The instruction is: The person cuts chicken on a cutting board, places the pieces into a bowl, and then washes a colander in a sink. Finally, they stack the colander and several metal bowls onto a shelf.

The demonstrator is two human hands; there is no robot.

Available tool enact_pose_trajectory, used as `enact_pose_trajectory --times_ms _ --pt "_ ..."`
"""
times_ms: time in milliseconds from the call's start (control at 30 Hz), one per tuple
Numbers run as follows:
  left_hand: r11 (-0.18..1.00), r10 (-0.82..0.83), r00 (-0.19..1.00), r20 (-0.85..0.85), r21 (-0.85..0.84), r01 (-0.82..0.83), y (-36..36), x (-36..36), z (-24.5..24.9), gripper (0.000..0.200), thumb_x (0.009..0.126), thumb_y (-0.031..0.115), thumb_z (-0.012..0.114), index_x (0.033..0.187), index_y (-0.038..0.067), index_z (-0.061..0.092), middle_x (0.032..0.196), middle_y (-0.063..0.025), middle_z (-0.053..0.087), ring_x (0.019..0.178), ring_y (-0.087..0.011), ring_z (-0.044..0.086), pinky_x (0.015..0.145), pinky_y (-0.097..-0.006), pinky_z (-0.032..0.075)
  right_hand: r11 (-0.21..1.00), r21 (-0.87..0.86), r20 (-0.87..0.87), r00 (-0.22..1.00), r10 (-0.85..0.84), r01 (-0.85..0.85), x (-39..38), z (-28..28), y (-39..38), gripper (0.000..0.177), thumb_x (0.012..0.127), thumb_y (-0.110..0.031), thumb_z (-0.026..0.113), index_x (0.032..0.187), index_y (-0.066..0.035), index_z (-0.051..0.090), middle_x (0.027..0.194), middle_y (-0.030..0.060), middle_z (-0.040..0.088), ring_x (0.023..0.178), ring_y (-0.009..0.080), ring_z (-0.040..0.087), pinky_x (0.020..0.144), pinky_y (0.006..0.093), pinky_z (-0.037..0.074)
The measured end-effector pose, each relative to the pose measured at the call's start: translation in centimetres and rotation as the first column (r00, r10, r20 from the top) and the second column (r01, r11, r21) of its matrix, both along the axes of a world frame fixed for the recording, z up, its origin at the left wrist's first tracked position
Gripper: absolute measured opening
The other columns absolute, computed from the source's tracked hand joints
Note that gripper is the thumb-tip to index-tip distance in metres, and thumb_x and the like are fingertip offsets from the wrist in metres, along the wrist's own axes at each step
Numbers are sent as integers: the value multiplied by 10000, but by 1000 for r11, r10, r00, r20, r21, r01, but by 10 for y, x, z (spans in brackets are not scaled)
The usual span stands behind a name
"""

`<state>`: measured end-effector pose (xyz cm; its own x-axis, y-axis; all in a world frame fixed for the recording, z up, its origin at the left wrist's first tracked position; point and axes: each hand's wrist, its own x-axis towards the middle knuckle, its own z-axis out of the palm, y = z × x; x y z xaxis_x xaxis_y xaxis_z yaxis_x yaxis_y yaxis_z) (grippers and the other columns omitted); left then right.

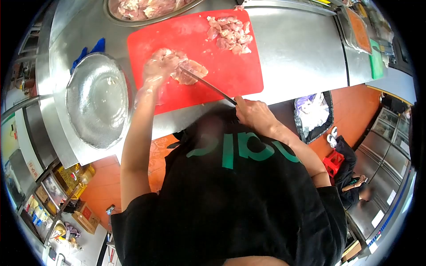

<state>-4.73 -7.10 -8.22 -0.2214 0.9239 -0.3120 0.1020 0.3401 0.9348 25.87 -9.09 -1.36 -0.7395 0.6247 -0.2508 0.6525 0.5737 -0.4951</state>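
A piece of raw meat [191, 72] lies on the red cutting board [177, 33]. My left hand [159, 67], in what looks like a clear glove, presses on the left part of this meat with its fingers around it. My right hand [254, 115] is closed around the handle of a knife [208, 85] at the board's front edge. The blade points up and left, its tip at the meat beside my left fingers. A pile of cut meat pieces [229, 34] sits at the board's upper right.
A metal tray of raw meat [148, 9] stands behind the board. Left of it are an oval clear container [98, 101] and a blue cloth [88, 51]. A lined bin [313, 116] is below the counter; a person [348, 170] sits at right.
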Motion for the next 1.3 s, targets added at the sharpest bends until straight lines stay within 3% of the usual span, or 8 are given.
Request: enact_pose_trajectory --times_ms 133,467,533,867,967,1033,1167,1300 --pt "996 -79 970 -231 -61 67 3 3 17 232 812 115 618 1012 2 586 947 -74 667 841 -134 628 737 -262 497 1000 15 45 999 13 -13 -6 0 -2 180 808 -67 549 911 13 426 571 164 556 511 360 568 469 435 455" --pt "998 -65 969 -238 -7 65 4 3 10 190 820 88 576 991 5 591 936 -69 674 839 -130 635 743 -264 508 1000 -3 96 995 30 -30 -18 0 -3 140 794 -48 534 863 5 424 586 177 568 520 372 578 469 439 463" --pt "998 -29 999 31 59 28 3 7 8 170 822 64 562 981 10 593 929 -67 676 840 -129 639 733 -267 516 1000 -13 144 989 13 -11 -5 -1 -8 140 799 -48 527 874 9 424 592 182 570 535 377 581 484 446 468" --pt "999 -47 967 -249 -23 43 7 -7 -9 155 835 90 588 970 14 606 908 -65 673 818 -119 623 728 -257 500 995 -49 243 968 -70 84 24 2 -24 140 823 -70 506 913 15 439 616 203 574 628 414 594 540 487 471" --pt "994 21 999 -46 -103 -25 8 -12 -2 195 843 127 615 997 8 599 926 -70 668 826 -123 621 724 -255 494 994 -80 156 986 -62 75 41 -6 -24 141 821 -85 526 905 0 452 627 194 578 634 408 592 548 485 470" --pt "989 143 917 373 -21 -146 9 -17 -9 244 842 150 643 1022 -4 585 942 -84 660 818 -121 618 703 -256 496 992 -58 95 990 -105 111 48 0 -27 150 815 -92 542 899 -3 456 624 191 572 627 406 588 547 482 470" --pt "997 45 953 299 40 -59 -1 -6 -30 230 814 46 645 1021 -19 569 946 -101 655 793 -139 621 704 -264 509 974 -10 -102 969 -227 227 46 21 -37 173 793 -99 587 882 -5 472 606 185 545 573 395 569 529 476 464" --pt "986 19 868 496 134 -98 9 20 54 250 788 -66 602 1026 -10 552 894 -127 643 784 -174 631 680 -289 528 954 181 -80 970 -229 240 60 1 -45 130 776 -49 588 841 11 492 597 177 536 524 364 564 496 433 445"
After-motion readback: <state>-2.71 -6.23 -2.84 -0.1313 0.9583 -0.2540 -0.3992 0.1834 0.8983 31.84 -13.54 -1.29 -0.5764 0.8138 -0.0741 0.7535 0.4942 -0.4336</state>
